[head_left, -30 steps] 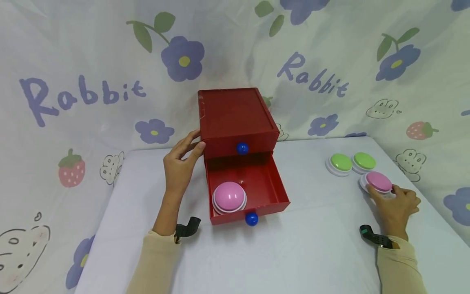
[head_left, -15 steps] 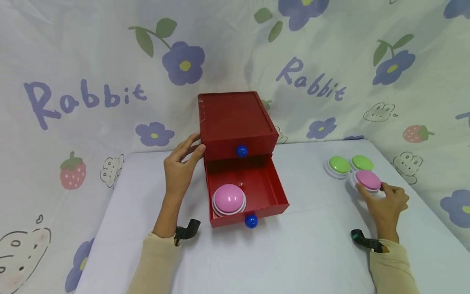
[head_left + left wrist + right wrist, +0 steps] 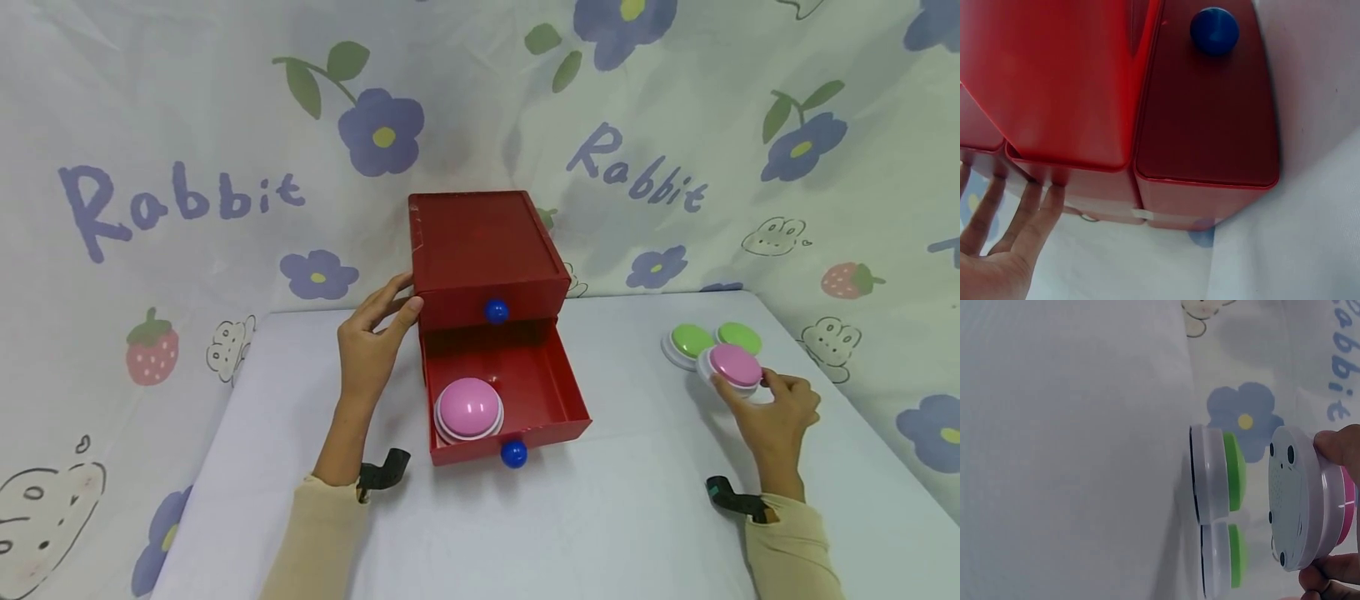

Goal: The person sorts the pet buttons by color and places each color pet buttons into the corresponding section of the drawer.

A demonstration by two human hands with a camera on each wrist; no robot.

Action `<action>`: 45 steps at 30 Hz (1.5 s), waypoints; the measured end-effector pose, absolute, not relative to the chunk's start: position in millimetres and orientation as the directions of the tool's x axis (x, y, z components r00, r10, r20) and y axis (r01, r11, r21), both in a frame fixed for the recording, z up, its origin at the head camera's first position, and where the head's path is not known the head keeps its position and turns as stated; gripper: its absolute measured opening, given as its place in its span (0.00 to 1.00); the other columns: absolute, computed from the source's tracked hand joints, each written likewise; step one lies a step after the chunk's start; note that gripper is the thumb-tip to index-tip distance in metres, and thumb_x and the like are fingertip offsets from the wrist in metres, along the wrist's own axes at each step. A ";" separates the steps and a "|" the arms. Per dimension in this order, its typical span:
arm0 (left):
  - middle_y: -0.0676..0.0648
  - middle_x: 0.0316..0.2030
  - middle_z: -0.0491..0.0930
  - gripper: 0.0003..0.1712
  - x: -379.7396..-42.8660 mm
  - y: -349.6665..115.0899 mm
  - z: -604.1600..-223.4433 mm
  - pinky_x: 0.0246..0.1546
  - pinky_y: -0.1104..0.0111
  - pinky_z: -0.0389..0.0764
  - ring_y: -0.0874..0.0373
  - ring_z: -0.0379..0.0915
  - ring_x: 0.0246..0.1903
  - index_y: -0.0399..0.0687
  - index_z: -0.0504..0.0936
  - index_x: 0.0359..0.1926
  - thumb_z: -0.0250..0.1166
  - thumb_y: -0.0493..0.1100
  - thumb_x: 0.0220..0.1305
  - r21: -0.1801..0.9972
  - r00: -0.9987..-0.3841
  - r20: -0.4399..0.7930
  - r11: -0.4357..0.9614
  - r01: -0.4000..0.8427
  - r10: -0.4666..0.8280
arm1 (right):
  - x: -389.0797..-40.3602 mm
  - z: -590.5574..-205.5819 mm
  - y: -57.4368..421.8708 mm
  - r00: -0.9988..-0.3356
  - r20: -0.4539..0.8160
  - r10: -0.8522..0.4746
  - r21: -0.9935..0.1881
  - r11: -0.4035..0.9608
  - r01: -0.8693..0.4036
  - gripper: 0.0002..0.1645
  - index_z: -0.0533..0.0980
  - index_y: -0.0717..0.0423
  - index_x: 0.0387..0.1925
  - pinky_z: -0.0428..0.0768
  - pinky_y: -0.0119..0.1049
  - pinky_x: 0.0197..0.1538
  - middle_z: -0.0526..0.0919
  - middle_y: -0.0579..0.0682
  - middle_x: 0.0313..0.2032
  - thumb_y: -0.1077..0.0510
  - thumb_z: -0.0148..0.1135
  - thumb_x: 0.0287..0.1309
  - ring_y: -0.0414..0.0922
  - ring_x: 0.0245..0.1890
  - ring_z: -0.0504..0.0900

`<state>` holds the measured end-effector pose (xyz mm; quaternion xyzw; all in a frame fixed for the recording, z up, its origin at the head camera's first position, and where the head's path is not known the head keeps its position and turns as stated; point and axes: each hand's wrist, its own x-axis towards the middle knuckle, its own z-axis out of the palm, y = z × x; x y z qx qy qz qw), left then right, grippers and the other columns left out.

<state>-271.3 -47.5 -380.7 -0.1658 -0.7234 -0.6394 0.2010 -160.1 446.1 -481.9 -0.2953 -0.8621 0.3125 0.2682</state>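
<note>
My right hand (image 3: 777, 421) pinches a pink push button (image 3: 736, 365) by the rim of its white base, thumb on one side and fingers on the other. The right wrist view shows the underside of this pink button (image 3: 1291, 500), raised off the table. Two green-topped buttons, one at the left (image 3: 692, 342) and one at the right (image 3: 739, 337), stand just behind it. With fairly straight fingers my left hand (image 3: 369, 346) rests against the left side of a red drawer cabinet (image 3: 487, 242). Its lower drawer (image 3: 536, 392) is pulled out, with another pink button (image 3: 468, 408) inside at the front left.
Blue knobs sit on the upper drawer (image 3: 497, 312) and on the lower one (image 3: 513, 454). The cabinet stands at the back of a white-covered table (image 3: 600, 517), before a printed cloth backdrop (image 3: 480, 100). White table surface lies between the drawer and the green buttons.
My right hand has lifted the pink button and moved it left, in front of the green ones. The left hand stays at the cabinet's side. The head view has shifted slightly.
</note>
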 end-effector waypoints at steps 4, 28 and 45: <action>0.48 0.58 0.81 0.24 -271.0 -47.4 -380.7 0.45 0.72 0.83 0.57 0.81 0.51 0.47 0.80 0.64 0.67 0.39 0.67 0.859 -0.864 0.503 0.125 0.497 -0.021 | -160.0 -478.9 442.5 -0.685 0.301 0.663 -0.694 0.646 0.320 0.47 0.71 0.68 0.64 0.49 0.62 0.62 0.64 0.65 0.55 0.42 0.75 0.53 0.56 0.62 0.56; 0.47 0.58 0.81 0.24 -272.1 -47.7 -381.5 0.44 0.72 0.83 0.56 0.82 0.50 0.44 0.80 0.63 0.67 0.38 0.67 0.853 -0.857 0.515 0.116 0.509 -0.023 | -152.9 -461.2 419.0 -0.681 0.366 0.634 -0.702 0.669 0.245 0.41 0.76 0.67 0.60 0.56 0.59 0.57 0.68 0.62 0.52 0.45 0.76 0.52 0.55 0.59 0.60; 0.47 0.57 0.81 0.24 -271.2 -47.2 -382.6 0.44 0.72 0.83 0.59 0.82 0.49 0.44 0.80 0.63 0.68 0.38 0.66 0.846 -0.849 0.528 0.104 0.523 -0.026 | -163.7 -436.2 384.2 -0.671 0.474 0.570 -0.704 0.703 0.100 0.39 0.78 0.66 0.59 0.60 0.55 0.54 0.69 0.61 0.50 0.51 0.80 0.47 0.53 0.58 0.62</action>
